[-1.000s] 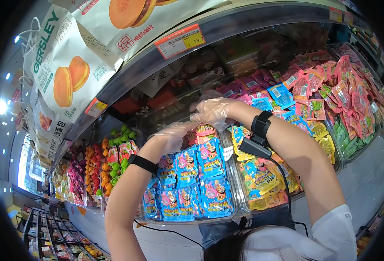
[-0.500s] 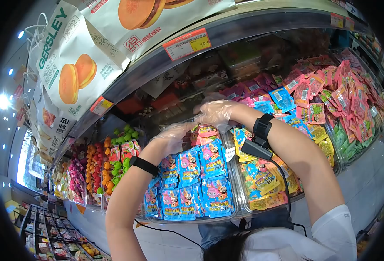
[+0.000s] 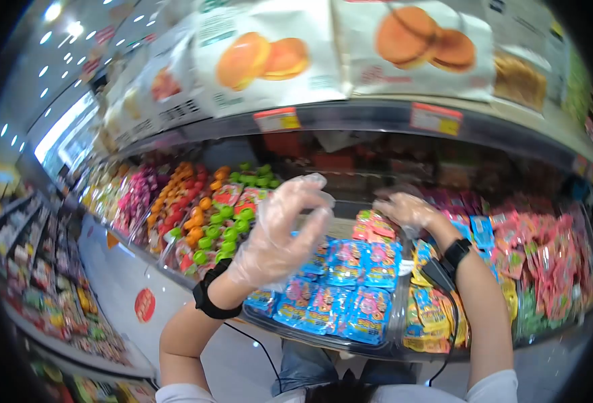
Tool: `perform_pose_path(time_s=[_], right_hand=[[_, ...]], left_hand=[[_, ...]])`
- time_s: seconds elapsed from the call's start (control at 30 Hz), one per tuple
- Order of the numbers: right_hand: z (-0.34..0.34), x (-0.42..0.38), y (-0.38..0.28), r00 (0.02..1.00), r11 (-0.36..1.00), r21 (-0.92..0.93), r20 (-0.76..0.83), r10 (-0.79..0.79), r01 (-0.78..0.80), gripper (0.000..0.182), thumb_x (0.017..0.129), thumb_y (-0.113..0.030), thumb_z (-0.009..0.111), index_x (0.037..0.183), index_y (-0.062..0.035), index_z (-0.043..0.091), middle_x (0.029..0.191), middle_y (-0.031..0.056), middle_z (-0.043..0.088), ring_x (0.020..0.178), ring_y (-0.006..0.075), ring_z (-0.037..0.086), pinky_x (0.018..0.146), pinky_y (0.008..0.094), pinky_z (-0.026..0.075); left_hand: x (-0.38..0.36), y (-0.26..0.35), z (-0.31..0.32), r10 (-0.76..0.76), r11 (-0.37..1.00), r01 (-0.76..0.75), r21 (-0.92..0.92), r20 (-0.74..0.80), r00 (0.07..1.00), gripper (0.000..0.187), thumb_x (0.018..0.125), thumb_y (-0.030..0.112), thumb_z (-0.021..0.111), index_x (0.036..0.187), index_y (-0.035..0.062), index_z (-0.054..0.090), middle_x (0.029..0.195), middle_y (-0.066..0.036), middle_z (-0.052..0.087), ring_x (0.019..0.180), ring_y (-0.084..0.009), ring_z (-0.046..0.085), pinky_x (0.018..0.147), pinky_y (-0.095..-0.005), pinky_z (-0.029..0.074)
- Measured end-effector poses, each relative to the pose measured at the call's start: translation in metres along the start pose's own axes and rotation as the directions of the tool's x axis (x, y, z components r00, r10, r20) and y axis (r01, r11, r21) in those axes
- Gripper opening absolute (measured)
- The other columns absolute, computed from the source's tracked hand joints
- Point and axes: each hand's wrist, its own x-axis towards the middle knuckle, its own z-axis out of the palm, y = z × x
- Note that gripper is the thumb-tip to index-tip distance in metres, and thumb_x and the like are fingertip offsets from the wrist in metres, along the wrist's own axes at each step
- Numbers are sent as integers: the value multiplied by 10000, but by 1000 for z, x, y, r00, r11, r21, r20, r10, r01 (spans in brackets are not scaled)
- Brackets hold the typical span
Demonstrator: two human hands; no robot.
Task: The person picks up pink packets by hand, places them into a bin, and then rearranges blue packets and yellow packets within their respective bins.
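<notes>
My left hand (image 3: 286,232), in a clear plastic glove, is raised above the left part of a tray of blue candy packets (image 3: 367,310). Its fingers are spread and curved, with nothing between them. Gloved as well, my right hand (image 3: 407,209) is at the back of the tray, beside a few pink packets (image 3: 373,227). Its fingers point left and down over those packets, and the fingertips are blurred. The blue packets lie in rows, and yellow packets (image 3: 431,316) fill the compartment to their right.
Pink packets (image 3: 541,258) are heaped at the right. Green and orange capped candies (image 3: 199,221) lie at the left. Above runs a shelf edge with price tags (image 3: 437,119) and large white bags (image 3: 269,60). A lower display (image 3: 61,282) stands at far left.
The view has turned, so the trays appear lower and further right. My left hand has come up and away from the back of the tray, its fingers now spread. My hands are further apart.
</notes>
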Motion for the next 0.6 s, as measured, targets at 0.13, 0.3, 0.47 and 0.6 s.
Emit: perform_pose_path(time_s=[0.13,0.3,0.47,0.6], right_hand=[[-1,1,-7,998,990,-130,35,55,-50,546,883,-477,399,1040,7,595,892,271,609,909,383,583,815,466,419],[-21,-17,-32,998,985,-170,70,6,6,419,933,-337,374,1131,-4,535,1007,272,577,884,389,574,758,432,434],[-36,-9,-5,959,975,-31,-176,-223,222,448,924,-338,430,1192,11,513,1256,192,505,1145,311,497,976,341,376],[-57,-32,-29,990,978,173,-100,-101,117,493,908,-384,467,1203,7,520,1255,155,520,1080,257,532,951,314,387]], left_hand=[[-55,41,-54,-43,995,53,85,-108,993,200,735,72,601,929,24,591,1187,-201,522,1143,-383,480,974,-443,366],[-112,54,-74,-170,979,185,84,-166,971,251,682,95,623,919,21,589,1241,-206,484,1190,-412,432,1010,-501,305],[-135,46,-69,-218,974,226,35,-151,964,226,695,93,621,907,27,584,1187,-197,522,1132,-413,482,979,-497,346],[-131,34,-64,-161,984,158,-85,-28,987,209,742,81,637,934,14,591,1128,-188,552,1056,-368,542,919,-452,408]])
